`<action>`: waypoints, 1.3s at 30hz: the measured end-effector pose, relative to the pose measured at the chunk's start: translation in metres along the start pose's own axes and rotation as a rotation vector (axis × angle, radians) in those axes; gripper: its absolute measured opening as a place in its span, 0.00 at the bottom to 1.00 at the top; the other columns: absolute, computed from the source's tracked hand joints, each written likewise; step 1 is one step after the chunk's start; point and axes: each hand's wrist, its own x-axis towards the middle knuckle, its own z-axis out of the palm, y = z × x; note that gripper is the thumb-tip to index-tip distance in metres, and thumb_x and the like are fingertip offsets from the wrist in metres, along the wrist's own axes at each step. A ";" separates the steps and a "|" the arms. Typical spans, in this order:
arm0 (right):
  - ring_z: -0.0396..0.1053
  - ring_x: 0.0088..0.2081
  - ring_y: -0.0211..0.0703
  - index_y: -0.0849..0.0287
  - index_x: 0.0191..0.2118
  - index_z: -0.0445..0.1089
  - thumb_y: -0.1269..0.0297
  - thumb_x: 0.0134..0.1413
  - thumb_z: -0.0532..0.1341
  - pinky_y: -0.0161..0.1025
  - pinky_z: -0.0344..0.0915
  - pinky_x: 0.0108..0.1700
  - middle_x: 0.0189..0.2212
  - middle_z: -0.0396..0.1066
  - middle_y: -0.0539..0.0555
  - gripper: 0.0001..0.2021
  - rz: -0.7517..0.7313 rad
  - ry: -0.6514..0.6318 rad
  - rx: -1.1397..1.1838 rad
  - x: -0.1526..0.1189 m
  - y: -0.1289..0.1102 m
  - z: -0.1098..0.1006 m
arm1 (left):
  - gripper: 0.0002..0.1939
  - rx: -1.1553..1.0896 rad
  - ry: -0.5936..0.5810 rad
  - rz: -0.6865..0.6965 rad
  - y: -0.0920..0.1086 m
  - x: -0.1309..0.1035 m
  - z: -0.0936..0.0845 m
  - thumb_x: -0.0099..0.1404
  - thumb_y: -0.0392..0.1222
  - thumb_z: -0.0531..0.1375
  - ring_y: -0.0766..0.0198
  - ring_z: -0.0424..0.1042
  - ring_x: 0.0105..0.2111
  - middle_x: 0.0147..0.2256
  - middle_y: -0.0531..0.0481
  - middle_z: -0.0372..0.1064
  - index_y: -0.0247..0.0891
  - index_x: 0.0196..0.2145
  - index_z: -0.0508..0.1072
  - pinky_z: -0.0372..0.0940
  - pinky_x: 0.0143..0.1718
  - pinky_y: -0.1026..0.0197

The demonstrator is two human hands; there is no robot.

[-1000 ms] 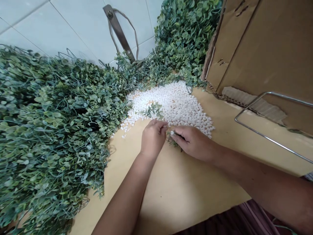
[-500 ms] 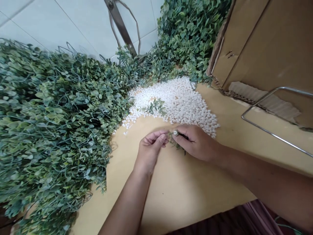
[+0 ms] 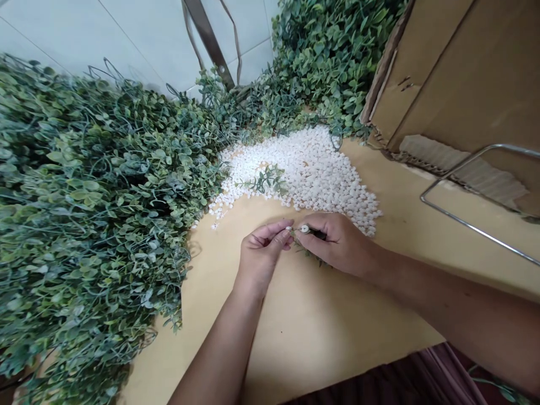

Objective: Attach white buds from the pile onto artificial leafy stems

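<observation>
My left hand (image 3: 266, 243) is closed in a pinch, with a tiny white flower piece (image 3: 289, 229) at its fingertips. My right hand (image 3: 331, 239) is wrapped round a green leafy sprig (image 3: 310, 254), most of it hidden under the palm. Another white flower piece (image 3: 304, 228) shows by the right thumb and index finger. The two hands' fingertips almost meet, low over the tan board (image 3: 312, 337). Just beyond them spreads a pile of small white flower pieces (image 3: 295, 163), with a loose green sprig (image 3: 270, 179) lying on top.
A large heap of artificial greenery (image 3: 105, 197) covers the left side. More greenery (image 3: 329, 62) is piled at the back. At the right stand a cardboard box (image 3: 472, 73) and a bent metal wire frame (image 3: 481, 228). A metal bar (image 3: 208, 42) rises at the back by the tiles.
A white flower piece now shows at my left fingertips, where none was visible before. Both hands stay in nearly the same place, and the camera view has shifted slightly.
</observation>
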 end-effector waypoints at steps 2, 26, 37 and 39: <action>0.58 0.24 0.35 0.59 0.19 0.59 0.66 0.52 0.53 0.34 0.55 0.29 0.18 0.58 0.48 0.13 -0.012 0.011 -0.001 0.000 0.001 0.001 | 0.09 0.023 0.013 0.025 -0.001 0.000 0.001 0.43 0.36 0.69 0.70 0.67 0.22 0.21 0.52 0.74 0.37 0.26 0.79 0.65 0.28 0.65; 0.56 0.23 0.35 0.60 0.19 0.60 0.72 0.47 0.54 0.34 0.54 0.28 0.17 0.58 0.48 0.09 -0.146 0.124 -0.100 0.000 0.004 0.003 | 0.08 -0.005 -0.028 0.057 0.001 0.001 -0.002 0.41 0.38 0.70 0.71 0.69 0.21 0.19 0.53 0.73 0.36 0.23 0.78 0.65 0.25 0.68; 0.57 0.24 0.35 0.59 0.18 0.60 0.70 0.47 0.54 0.34 0.54 0.29 0.17 0.58 0.48 0.10 -0.117 0.116 -0.090 0.000 0.001 0.003 | 0.11 -0.005 -0.051 0.022 0.001 0.002 -0.005 0.40 0.39 0.71 0.71 0.67 0.21 0.21 0.51 0.75 0.38 0.25 0.80 0.65 0.26 0.67; 0.57 0.24 0.36 0.60 0.19 0.62 0.70 0.48 0.54 0.35 0.55 0.29 0.17 0.59 0.49 0.10 -0.117 0.107 -0.083 0.000 0.000 0.003 | 0.10 -0.008 -0.056 0.015 0.001 0.003 -0.006 0.40 0.39 0.71 0.71 0.67 0.21 0.21 0.51 0.74 0.38 0.25 0.80 0.65 0.26 0.68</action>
